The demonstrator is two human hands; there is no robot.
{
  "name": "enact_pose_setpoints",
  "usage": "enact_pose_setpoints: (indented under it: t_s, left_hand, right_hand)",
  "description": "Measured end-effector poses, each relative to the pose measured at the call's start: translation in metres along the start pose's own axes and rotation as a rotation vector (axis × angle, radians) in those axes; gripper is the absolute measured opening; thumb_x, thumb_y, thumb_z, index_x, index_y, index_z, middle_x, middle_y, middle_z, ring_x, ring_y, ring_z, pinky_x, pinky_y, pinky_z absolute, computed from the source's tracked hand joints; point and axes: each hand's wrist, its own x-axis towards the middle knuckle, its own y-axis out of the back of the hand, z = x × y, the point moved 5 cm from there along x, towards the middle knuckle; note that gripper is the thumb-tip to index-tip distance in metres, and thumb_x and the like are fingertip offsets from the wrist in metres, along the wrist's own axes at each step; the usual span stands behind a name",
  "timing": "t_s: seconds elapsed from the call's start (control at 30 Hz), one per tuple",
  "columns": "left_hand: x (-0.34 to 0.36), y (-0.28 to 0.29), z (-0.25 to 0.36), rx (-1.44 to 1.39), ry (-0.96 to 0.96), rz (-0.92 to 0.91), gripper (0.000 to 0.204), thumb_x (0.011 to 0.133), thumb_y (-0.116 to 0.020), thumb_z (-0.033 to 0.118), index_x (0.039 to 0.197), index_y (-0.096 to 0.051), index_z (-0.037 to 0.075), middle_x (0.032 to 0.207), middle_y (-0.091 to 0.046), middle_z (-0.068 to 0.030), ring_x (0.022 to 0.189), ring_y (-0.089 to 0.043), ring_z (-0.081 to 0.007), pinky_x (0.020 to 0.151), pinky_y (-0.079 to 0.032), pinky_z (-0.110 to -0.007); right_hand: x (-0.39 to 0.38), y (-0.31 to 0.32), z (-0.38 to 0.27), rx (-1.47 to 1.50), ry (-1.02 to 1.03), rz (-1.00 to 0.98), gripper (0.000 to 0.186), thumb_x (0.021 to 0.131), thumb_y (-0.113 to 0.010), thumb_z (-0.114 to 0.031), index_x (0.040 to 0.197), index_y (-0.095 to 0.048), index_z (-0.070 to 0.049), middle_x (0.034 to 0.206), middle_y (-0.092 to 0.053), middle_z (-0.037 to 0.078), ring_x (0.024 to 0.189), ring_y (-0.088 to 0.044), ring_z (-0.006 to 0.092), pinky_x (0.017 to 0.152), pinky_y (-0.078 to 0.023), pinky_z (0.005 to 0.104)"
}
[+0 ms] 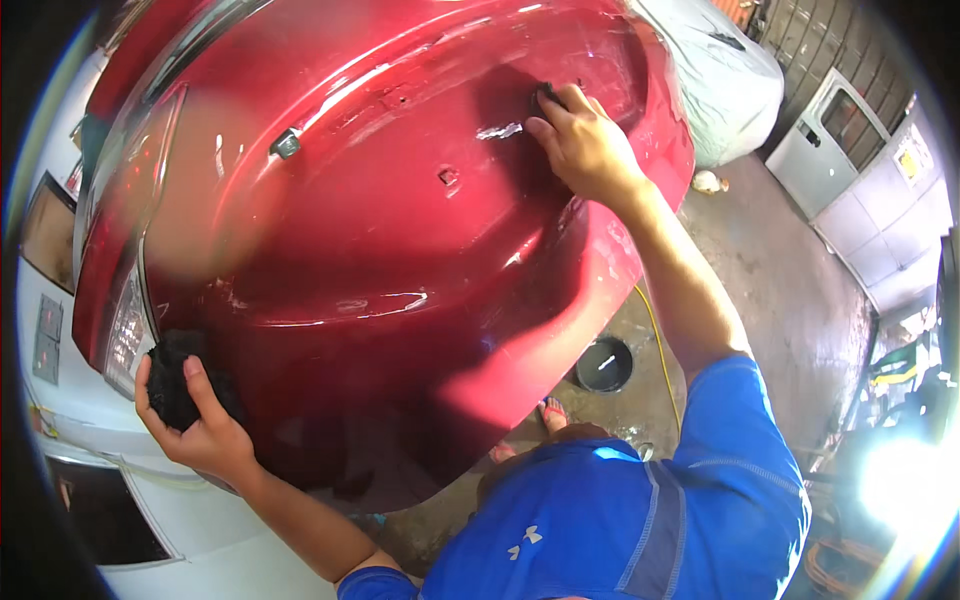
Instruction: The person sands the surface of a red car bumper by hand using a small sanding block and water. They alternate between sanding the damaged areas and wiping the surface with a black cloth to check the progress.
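Note:
The red rear panel of a car (370, 230) fills the upper middle, glossy and wet-looking in places. My left hand (205, 425) holds a black, soft-looking cloth (178, 385) against the panel's lower left, beside the clear tail lamp (128, 325). At the upper right of the panel, my right hand (590, 150) presses a small dark pad (543, 97) to the red surface with bent fingers; the fingers partly hide it. A small hole (448, 178) and a dark fitting (286, 144) show between the hands.
A black bucket (604, 364) stands on the floor below the panel, near a yellow hose (660, 345). White bodywork (200, 530) lies at the left. A covered vehicle (730, 90) and a detached grey door (815, 150) are at the right.

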Motion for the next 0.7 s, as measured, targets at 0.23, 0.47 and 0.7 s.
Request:
enact_pose_setpoints:
  t_s: [0.23, 0.47, 0.7]
  left_hand:
    - [0.0, -0.002, 0.0, 0.042, -0.072, -0.013, 0.036, 0.096, -0.082, 0.01, 0.129, -0.07, 0.0, 0.128, -0.07, -0.0131, 0.111, -0.068, -0.0245, 0.097, -0.06, -0.037]
    - [0.001, 0.001, -0.003, 0.057, -0.069, 0.004, 0.037, 0.096, -0.082, 0.011, 0.129, -0.07, -0.001, 0.129, -0.07, -0.0125, 0.111, -0.068, -0.0251, 0.097, -0.06, -0.037]
    - [0.001, 0.003, -0.001, 0.096, -0.078, 0.019, 0.039, 0.098, -0.082, 0.018, 0.131, -0.07, 0.001, 0.127, -0.072, -0.0147, 0.111, -0.069, -0.0263, 0.098, -0.057, -0.038]
  right_hand:
    - [0.01, 0.007, 0.042, 0.434, -0.299, -0.126, 0.034, 0.087, -0.085, -0.019, 0.116, -0.071, -0.006, 0.1, -0.074, 0.016, 0.096, -0.074, 0.0396, 0.086, -0.058, 0.0471]
    - [0.008, -0.006, 0.026, 0.452, -0.17, -0.079, 0.035, 0.086, -0.089, -0.028, 0.106, -0.073, -0.003, 0.101, -0.077, 0.018, 0.095, -0.075, 0.0359, 0.085, -0.059, 0.0442]
    - [0.007, 0.004, 0.004, 0.512, -0.152, -0.119, 0.033, 0.086, -0.089, -0.027, 0.099, -0.074, -0.002, 0.091, -0.076, 0.017, 0.089, -0.075, 0.0358, 0.082, -0.058, 0.0439]
